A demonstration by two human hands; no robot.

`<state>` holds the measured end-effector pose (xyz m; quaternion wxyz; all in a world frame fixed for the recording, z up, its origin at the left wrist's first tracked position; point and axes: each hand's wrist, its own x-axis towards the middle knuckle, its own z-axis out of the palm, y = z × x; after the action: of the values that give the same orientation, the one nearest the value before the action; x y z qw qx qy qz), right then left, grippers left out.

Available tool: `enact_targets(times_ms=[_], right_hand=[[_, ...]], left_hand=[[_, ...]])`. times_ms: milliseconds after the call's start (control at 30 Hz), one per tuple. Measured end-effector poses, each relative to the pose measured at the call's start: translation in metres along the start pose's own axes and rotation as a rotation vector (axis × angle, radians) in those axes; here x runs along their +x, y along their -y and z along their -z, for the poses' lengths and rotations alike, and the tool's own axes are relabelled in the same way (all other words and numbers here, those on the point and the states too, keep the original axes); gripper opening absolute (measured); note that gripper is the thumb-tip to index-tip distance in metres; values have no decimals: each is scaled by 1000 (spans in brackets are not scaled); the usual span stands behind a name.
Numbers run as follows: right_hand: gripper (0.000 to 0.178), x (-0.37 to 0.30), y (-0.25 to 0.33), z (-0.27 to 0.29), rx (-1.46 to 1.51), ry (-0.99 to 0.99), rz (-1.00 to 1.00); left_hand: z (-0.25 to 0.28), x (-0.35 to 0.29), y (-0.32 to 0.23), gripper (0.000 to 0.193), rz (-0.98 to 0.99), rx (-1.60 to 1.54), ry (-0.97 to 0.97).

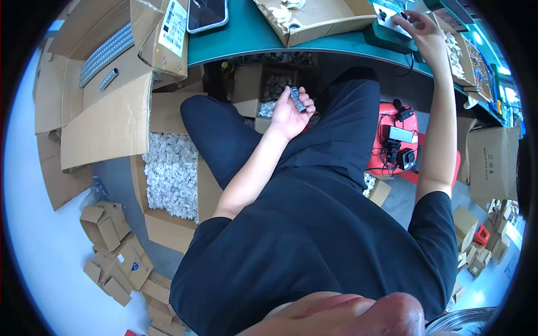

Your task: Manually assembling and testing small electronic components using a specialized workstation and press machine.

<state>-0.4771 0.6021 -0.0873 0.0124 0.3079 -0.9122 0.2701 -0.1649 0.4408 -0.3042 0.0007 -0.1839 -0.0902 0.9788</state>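
Note:
Above my lap, my left hand (290, 116) is palm up with its fingers curled round a short grey ribbed rod (297, 99). The rod looks like a stack of small metal rings. My right arm reaches to the far right of the bench, where my right hand (426, 35) bends over a small green device with a white top (389, 23). Thumb and fingers meet at a small dark round piece (403, 16) on that top; whether it is part of the device is unclear.
Long grey ribbed rods (109, 53) lie in an open carton (106, 131) at left. The green bench (241, 43) bears a phone (207, 12) and a cardboard tray (319, 33). Below stands a box of grey pieces (171, 176). Cables and small cameras lie on a red stool (384, 112).

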Motion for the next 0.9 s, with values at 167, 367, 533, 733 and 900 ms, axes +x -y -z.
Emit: enact_targets(times_ms=[167,367,533,733,900], right_hand=[[31,-100,50,-52,316,-275,190],[38,-177,99,-112,401,23,480],[40,-176,95,-105,488,51,544],[41,-189,98,-94,586,-47,587],[38,-191,104,-93,698,-97,465]], left_hand=[[-25,-9,4,47,-86,-159,-6],[-73,-23,20,47,-79,-131,-36],[-101,-40,34,48,-181,131,6],[-124,-55,45,50,-353,404,126],[-131,-63,46,54,-530,720,126]])
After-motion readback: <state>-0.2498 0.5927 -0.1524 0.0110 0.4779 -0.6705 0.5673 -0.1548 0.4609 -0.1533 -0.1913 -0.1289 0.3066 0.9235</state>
